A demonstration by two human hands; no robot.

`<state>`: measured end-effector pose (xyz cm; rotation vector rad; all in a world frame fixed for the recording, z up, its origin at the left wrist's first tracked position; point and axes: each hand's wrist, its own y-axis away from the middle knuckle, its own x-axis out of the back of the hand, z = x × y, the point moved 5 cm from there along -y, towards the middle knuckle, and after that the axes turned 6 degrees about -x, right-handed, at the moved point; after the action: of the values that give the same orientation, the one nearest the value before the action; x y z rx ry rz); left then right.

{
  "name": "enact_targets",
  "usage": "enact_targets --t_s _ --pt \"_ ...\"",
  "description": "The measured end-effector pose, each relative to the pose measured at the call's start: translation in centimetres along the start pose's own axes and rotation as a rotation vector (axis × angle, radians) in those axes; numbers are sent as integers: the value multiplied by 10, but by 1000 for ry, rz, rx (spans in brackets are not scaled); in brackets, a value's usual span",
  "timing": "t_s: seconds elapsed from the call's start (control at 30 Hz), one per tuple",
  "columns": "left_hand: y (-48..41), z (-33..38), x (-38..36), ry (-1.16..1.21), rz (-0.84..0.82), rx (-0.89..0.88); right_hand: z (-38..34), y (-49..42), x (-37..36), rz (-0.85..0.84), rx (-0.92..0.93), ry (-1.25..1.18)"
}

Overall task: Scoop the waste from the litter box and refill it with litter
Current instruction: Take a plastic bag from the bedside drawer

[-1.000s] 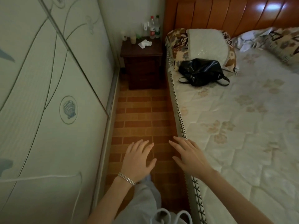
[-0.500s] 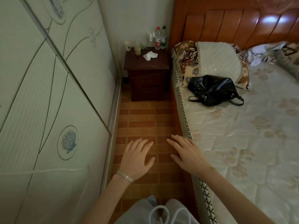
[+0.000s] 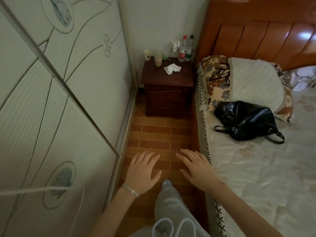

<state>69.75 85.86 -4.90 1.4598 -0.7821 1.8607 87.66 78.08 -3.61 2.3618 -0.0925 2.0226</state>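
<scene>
- Head view: the person stands in a narrow aisle of brick-patterned floor [image 3: 159, 134], between a pale sliding wardrobe door [image 3: 51, 117] on their left and a bed [image 3: 256, 168] on their right
- Left hand [image 3: 142, 170]: held out palm down above the floor, fingers [image 3: 145, 157] straight and slightly spread, released, grasping nothing; a thin silver bracelet [image 3: 130, 190] circles the wrist
- Right hand [image 3: 196, 168]: held out palm down just beside the bed edge, fingers [image 3: 188, 155] straight and spread, released, grasping nothing
- The two hands are level with each other and apart, with bare floor showing between them
- Litter box: this view does not show it, so where it stands cannot be told
- Below the hands: a grey trouser leg [image 3: 171, 202] steps forward, with a shoe toe [image 3: 166, 183] at its end and a white drawstring [image 3: 164, 226] at the waist
- Far end of the aisle: a dark wooden bedside desk [image 3: 181, 76] stands in the corner, touching the bed side
- On the desk: a red-capped bottle [image 3: 182, 48] and a green-capped bottle [image 3: 189, 47] at the back right, a cup [image 3: 158, 59] towards the back left, a crumpled white tissue [image 3: 171, 68] near the middle
- On the bed: a black bag [image 3: 246, 122] lies against a patterned pillow [image 3: 253, 79], under the orange wooden headboard [image 3: 256, 36]
</scene>
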Motion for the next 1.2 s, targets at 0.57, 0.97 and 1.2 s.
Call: enact_targets --t_s 0.57,0.97,1.2 --pt "-211 -74 15 1 -15 8 103 -206 23 -7 43 -38" --pt "-338 -176 14 7 -13 -63 131 -351 4 -46 -28 -14" --pt "-411 -246 10 19 -56 -104 139 -457 -1 -53 -98 -38"
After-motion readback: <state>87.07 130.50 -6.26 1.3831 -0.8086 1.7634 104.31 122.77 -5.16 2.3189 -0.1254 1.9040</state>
